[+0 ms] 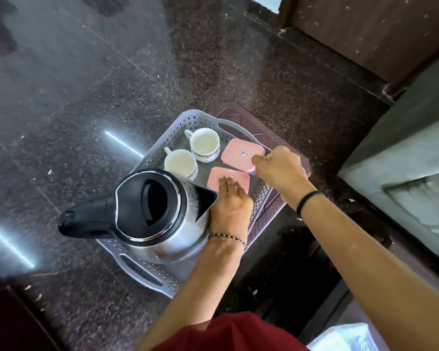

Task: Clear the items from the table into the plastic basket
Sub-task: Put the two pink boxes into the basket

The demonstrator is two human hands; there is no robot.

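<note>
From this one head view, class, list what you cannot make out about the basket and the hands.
- Basket floor under the kettle: hidden by the kettle.
- Near pink lid label: covered by the left hand.
- Right hand grip on the far pink lid: fingertips hidden behind the knuckles.
- Cups' rim pattern: too small.

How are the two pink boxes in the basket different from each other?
The farther pink plastic lidded box has a blue and red sticker; the nearer pink plastic lidded box shows a red mark, half hidden. The right hand pinches the farther box's edge; the left hand lies flat on the nearer one. Both are rectangular, closed, and sit in the grey perforated plastic basket.
</note>
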